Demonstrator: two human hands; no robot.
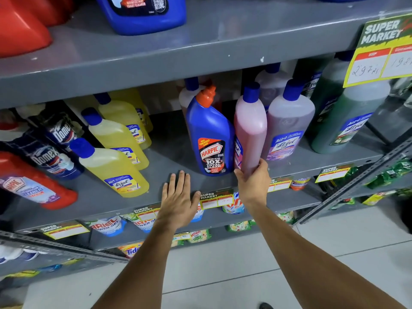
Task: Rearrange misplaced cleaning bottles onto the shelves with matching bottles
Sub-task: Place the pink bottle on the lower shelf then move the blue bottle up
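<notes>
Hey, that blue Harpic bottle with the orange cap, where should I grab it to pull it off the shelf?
Grip the blue Harpic bottle at its narrow shoulder just under the orange cap, coming from the front-left with the free left hand. It stands upright, its left side is open shelf, while the pink bottle in the right hand crowds its right.

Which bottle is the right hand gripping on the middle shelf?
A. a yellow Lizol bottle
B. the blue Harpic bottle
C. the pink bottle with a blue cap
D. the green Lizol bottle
C: the right hand wraps around the base of the pink bottle, which stands beside the blue Harpic bottle; the left hand lies flat on the shelf edge, holding nothing.
</notes>
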